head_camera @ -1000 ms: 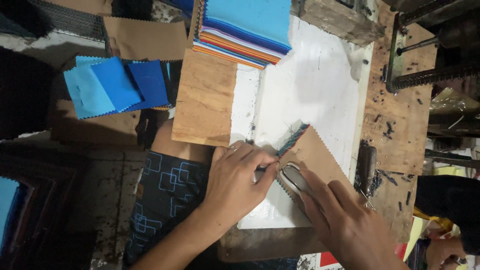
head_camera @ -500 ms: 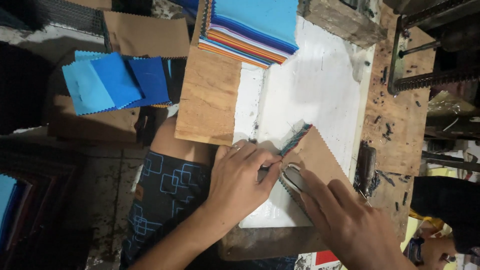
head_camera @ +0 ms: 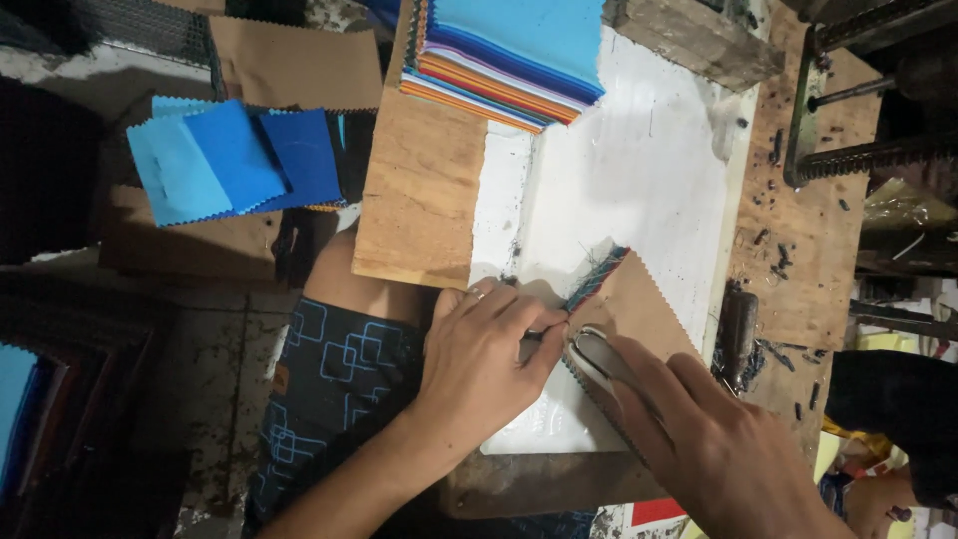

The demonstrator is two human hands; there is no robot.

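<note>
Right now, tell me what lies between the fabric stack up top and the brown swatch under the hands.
Head view: only bare white board, speckled with dark bits, lies between the fabric stack and the brown swatch.
</note>
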